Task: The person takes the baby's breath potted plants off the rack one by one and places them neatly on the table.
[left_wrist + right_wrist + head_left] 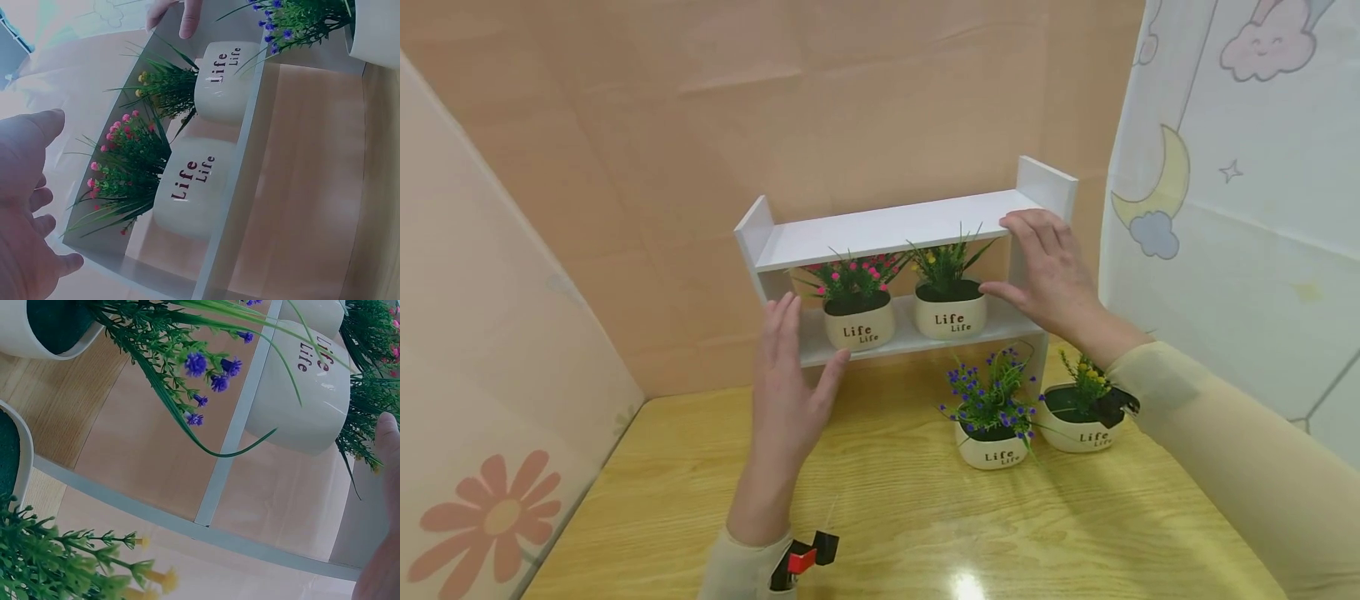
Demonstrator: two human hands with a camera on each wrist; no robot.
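A white two-tier shelf (891, 223) holds two cream pots lettered "Life" on its lower board. One pot (859, 329) has pink flowers; beside it stands a pot (950, 317) with yellow ones. My left hand (786, 392), fingers extended and thumb spread, is by the shelf's left end and holds nothing; in the left wrist view it (25, 200) appears apart from the shelf. At the upper right, my right hand (1051, 271) has its fingertips at the top board's front edge, its thumb pointing toward the yellow-flowered pot. That thumb (389, 434) shows beside the leaves in the right wrist view.
On the wooden table (880, 500), a pot of purple flowers (994, 446) stands before the shelf's right end. Another yellow-flowered pot (1082, 429) sits right of it, under my right forearm. Orange cloth hangs behind; a patterned white sheet (1247, 208) hangs on the right.
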